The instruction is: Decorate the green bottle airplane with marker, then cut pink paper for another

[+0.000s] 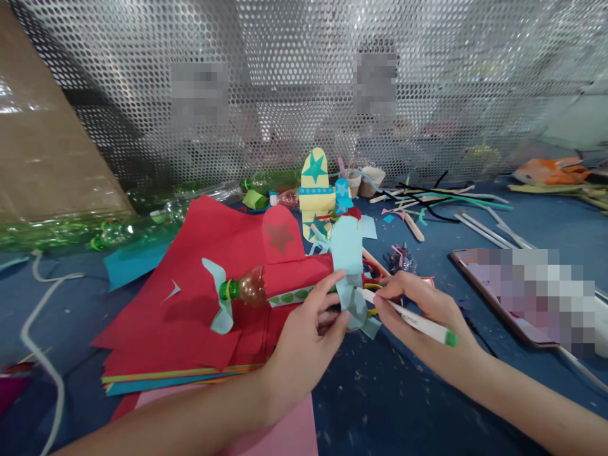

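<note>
A white marker point(420, 324) with a green end is pinched in my right hand point(439, 313). Its tip meets or nearly meets a light blue paper piece point(346, 247), rounded at the top. My left hand point(308, 335) grips that paper's lower left edge between thumb and fingers. Behind the paper lies a red paper-wrapped bottle plane point(297, 278) with a strip of green dots; its far side is partly hidden. A light blue paper propeller point(222, 316) sits at its green cap, and a red wing point(281, 234) with a brown star rises behind.
Red paper sheets point(175, 304) are stacked at left over other colours. A yellow paper plane point(317, 196) with blue stars stands behind. Plastic bottles point(213, 193) line the metal mesh point(285, 82). Straws and sticks point(432, 199) lie at back right, near a phone point(498, 297).
</note>
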A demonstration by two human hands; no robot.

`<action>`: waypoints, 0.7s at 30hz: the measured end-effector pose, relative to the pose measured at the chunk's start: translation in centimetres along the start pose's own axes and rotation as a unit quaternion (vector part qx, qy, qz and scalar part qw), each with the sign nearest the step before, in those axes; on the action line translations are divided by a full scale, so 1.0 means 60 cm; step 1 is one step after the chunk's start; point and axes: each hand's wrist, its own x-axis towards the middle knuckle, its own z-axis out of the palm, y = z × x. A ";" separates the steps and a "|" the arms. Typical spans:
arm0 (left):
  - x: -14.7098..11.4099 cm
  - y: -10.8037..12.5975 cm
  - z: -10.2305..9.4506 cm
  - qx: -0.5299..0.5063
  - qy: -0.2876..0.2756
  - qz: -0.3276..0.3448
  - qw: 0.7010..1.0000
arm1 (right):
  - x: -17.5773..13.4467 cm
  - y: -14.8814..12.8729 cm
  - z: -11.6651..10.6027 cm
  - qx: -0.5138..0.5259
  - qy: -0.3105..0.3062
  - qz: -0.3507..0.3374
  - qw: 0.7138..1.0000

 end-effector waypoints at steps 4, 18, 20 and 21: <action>0.000 0.001 0.000 -0.015 -0.005 0.004 1.000 | 0.000 -0.002 -0.002 0.001 -0.015 -0.001 1.000; 0.000 0.002 0.000 -0.015 -0.002 0.006 1.000 | -0.002 0.001 0.003 0.013 -0.028 -0.003 1.000; 0.001 0.001 0.000 -0.017 -0.005 0.009 1.000 | -0.003 0.000 0.004 0.019 -0.023 -0.008 1.000; 0.001 0.000 0.000 -0.018 -0.005 0.010 1.000 | -0.003 0.000 0.005 0.023 -0.021 -0.009 0.999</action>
